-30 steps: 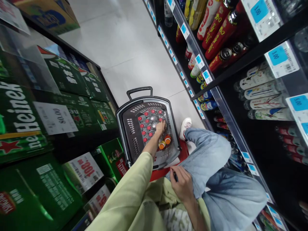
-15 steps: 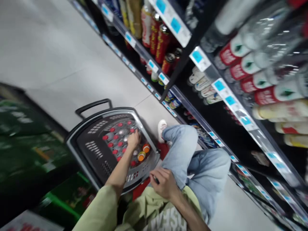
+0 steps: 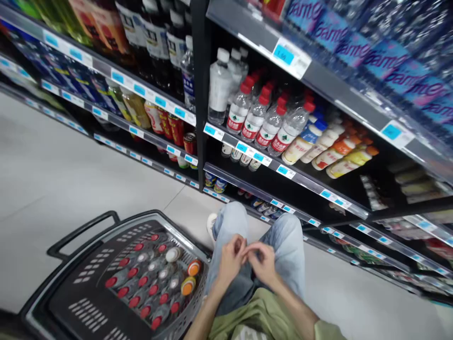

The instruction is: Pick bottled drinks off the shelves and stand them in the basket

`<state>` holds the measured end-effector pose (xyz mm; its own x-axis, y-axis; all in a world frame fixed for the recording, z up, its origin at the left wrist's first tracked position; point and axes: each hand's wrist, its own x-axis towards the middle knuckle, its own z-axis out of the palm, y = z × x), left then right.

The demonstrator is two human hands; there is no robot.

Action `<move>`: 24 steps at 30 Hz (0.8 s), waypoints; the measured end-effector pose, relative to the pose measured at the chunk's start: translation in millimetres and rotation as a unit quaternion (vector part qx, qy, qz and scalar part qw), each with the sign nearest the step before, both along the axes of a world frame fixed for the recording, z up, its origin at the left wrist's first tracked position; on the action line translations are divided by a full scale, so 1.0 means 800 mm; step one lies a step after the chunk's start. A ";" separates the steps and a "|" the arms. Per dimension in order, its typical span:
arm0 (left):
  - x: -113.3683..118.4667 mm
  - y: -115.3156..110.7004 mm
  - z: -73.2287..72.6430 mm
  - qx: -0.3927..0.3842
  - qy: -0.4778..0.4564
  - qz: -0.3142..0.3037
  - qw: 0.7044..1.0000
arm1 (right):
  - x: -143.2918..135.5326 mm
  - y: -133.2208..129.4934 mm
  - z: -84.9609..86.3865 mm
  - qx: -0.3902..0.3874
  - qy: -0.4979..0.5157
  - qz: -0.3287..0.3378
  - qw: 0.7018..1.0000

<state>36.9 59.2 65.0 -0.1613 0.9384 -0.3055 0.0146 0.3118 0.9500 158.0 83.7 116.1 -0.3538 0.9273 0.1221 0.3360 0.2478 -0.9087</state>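
My left hand [image 3: 231, 257] is in front of my knees with its fingers curled in a pinch. My right hand [image 3: 262, 262] meets it there, its fingertips touching those of the left. Anything between the fingers is too small or hidden to make out. To the left of my hands stands a dark shopping basket [image 3: 53, 295] with a grey rim and a black handle. Packed upright in it are several clear bottles [image 3: 142, 281] with red or white caps. Two bottles with orange caps [image 3: 188, 286] stand at its right side, nearest my left hand.
Ahead rise drink shelves [image 3: 247, 150] with blue-and-white price tags. Red-capped water bottles [image 3: 253, 120] and white bottles with blue, orange and yellow caps [image 3: 329, 148] line one shelf. Cans [image 3: 190, 143] stand farther left. Pale floor [image 3: 53, 179] lies beyond the basket.
My left hand has come out of the basket and joined my right hand above my lap. The view has swung, bringing more of the shelves into sight.
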 end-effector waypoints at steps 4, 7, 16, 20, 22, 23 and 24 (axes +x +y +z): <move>0.036 -0.007 0.005 -0.017 -0.110 -0.057 0.992 | 0.047 0.105 0.053 0.039 0.028 -0.137 0.989; 0.052 -0.016 -0.009 -0.014 -0.119 -0.096 0.988 | 0.065 0.195 0.091 0.081 0.076 -0.223 0.968; 0.057 -0.016 -0.026 -0.011 -0.117 -0.115 0.986 | 0.045 0.371 0.130 0.170 -0.032 -0.295 0.940; 0.055 -0.018 -0.027 -0.018 -0.125 -0.109 0.986 | 0.031 0.397 0.121 0.152 -0.104 -0.306 0.934; 0.054 -0.018 -0.027 -0.024 -0.130 -0.107 0.985 | 0.029 0.406 0.115 0.131 -0.131 -0.321 0.929; 0.054 -0.018 -0.027 -0.025 -0.133 -0.106 0.985 | 0.028 0.409 0.113 0.119 -0.140 -0.329 0.926; 0.054 -0.018 -0.027 -0.024 -0.136 -0.105 0.985 | 0.028 0.412 0.110 0.107 -0.146 -0.339 0.923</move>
<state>80.4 44.4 43.5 0.1290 0.9257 -0.3556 -0.1690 0.3738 0.9120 180.2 413.0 204.1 0.2519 0.9139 0.3185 0.7018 0.0541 -0.7103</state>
